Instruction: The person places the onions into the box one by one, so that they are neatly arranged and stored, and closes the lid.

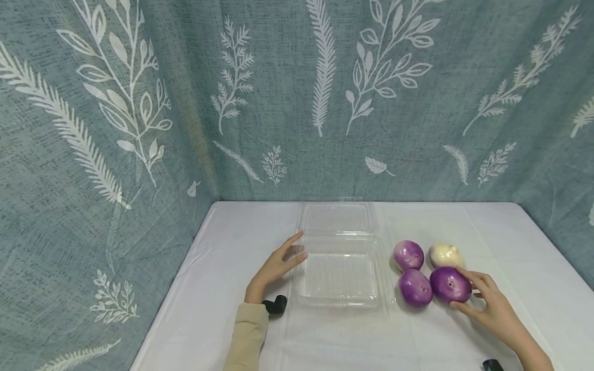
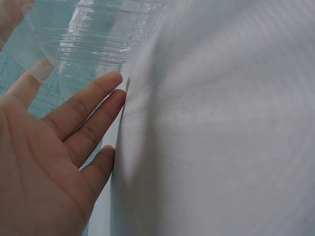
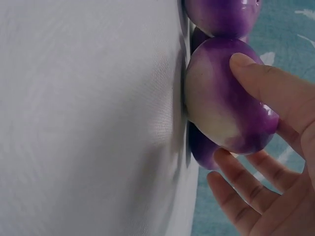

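My right hand [image 1: 488,301] grips a glossy, round, turnip-like purple-and-cream vegetable [image 1: 450,284], with the thumb on its near side and fingers around its far right side. In the right wrist view, the cream underside of this vegetable [image 3: 224,96] faces the camera. Close around it are two more purple ones [image 1: 415,288] and a mostly cream one [image 1: 445,255]. A clear plastic container [image 1: 339,278] lies with its lid [image 1: 336,217] folded back. At its left edge, my left hand [image 1: 275,267] touches the rim with extended fingers; in the left wrist view its fingertips overlap the clear plastic [image 2: 98,37].
A white cloth covers the table [image 1: 343,340]. Behind and to the sides hangs a blue-green curtain [image 1: 287,103] with white leaf prints. Small black devices sit at both wrists, one [image 1: 276,305] near the container's lower left corner.
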A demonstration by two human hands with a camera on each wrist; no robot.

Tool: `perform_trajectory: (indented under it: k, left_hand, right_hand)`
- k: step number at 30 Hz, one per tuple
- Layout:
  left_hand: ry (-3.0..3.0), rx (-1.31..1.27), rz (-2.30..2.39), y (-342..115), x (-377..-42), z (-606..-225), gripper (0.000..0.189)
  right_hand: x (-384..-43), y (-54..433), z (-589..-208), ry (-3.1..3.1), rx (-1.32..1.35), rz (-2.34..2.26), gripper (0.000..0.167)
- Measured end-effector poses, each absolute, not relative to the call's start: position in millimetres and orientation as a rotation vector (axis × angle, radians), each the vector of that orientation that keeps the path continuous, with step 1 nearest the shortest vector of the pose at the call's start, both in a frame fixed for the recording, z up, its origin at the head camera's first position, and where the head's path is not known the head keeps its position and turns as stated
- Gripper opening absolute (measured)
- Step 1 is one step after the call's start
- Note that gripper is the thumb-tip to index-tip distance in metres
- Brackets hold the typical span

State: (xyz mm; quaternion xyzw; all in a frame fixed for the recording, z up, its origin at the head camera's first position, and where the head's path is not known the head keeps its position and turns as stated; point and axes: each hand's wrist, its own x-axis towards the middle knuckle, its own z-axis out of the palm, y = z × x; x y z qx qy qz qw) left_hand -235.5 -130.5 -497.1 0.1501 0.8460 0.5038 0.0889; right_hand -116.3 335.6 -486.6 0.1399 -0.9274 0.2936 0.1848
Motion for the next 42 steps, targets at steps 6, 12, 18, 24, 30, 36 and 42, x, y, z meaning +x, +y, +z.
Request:
perform_trajectory:
  k: [6,12,18,24,30,36,42]
  left_hand:
    - [2.476,0.455,1.495,-126,-220,-464,0.064]
    - [2.477,0.457,1.490,-125,-214,-455,0.063]
    - [2.478,0.454,1.479,-124,-215,-456,0.063]
    - [2.491,0.436,1.514,-127,-227,-481,0.063]
    - [2.507,0.419,1.505,-129,-235,-496,0.062]
    - [2.512,0.421,1.491,-130,-235,-496,0.062]
    - [2.508,0.414,1.504,-128,-233,-493,0.062]
  right_hand:
    - [-116,335,-484,-2.629,0.374,0.825,0.081]
    - [-115,336,-478,-2.643,0.344,0.814,0.081]
    - [-117,336,-476,-2.591,0.389,0.829,0.083]
    - [-121,335,-470,-2.582,0.409,0.817,0.083]
    - [-127,331,-464,-2.561,0.440,0.794,0.085]
    - [-132,327,-459,-2.540,0.479,0.775,0.086]
    - [-137,322,-455,-2.536,0.494,0.782,0.086]
